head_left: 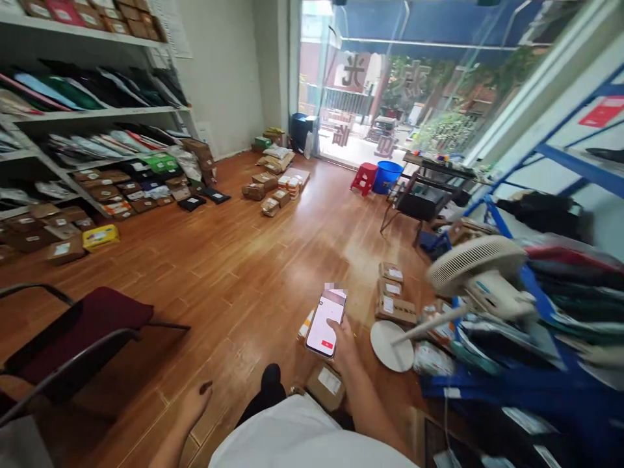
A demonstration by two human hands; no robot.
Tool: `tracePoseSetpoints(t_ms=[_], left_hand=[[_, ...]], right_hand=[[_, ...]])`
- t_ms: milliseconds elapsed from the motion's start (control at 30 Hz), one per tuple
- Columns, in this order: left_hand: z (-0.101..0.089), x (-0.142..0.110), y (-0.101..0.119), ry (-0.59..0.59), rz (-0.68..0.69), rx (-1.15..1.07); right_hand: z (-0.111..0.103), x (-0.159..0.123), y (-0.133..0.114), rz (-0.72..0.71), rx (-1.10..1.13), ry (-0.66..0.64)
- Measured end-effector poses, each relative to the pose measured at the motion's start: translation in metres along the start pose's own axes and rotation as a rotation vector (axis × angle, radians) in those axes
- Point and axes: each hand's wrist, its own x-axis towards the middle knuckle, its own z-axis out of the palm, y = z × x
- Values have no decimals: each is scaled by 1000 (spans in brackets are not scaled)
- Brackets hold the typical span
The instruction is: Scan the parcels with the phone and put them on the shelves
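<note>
My right hand (345, 335) is wrapped around a smartphone (320, 323), in front of my body. Its screen is lit, mostly white with a red button near the bottom, and the thumb rests over the right side of the display. Low on the left, my left hand (195, 402) hangs above the floor with its fingers curled. A small dark thing (205, 388) shows at those fingers, too small to name. Beneath the phone, a cardboard parcel (325, 386) with a white label lies by my feet, and another parcel is partly covered by the phone.
A white standing fan (472, 266) leans at right beside blue shelving (580, 166) full of bagged parcels. Small boxes (392, 286) line the floor near its base. At left are a dark red chair (82, 331) and white shelves (104, 112). More parcels (277, 185) lie ahead.
</note>
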Motion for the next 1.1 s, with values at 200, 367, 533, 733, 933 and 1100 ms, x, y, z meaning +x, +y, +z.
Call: tracePoseSetpoints(t_ms=[200,367,533,733,933,1100], left_hand=[[-157,82,13,156,97,-128],[-190,120,43,197,193,-354],[-240,179,123,57,304,-587],[-329,296,219,-338,297,-951],[-426,418,227,-299,193,-1380],[-512,493,187,-103,163,-1393]], right_hand=[[159,83,56,108,-23,-166],[249,143,92,193,-71,-263],[333,208,127,249,-85,-332],[449,309,164,392,-52,-577],[594,404,219,531,-59,-817],[714,449,290,598,-88,-989]])
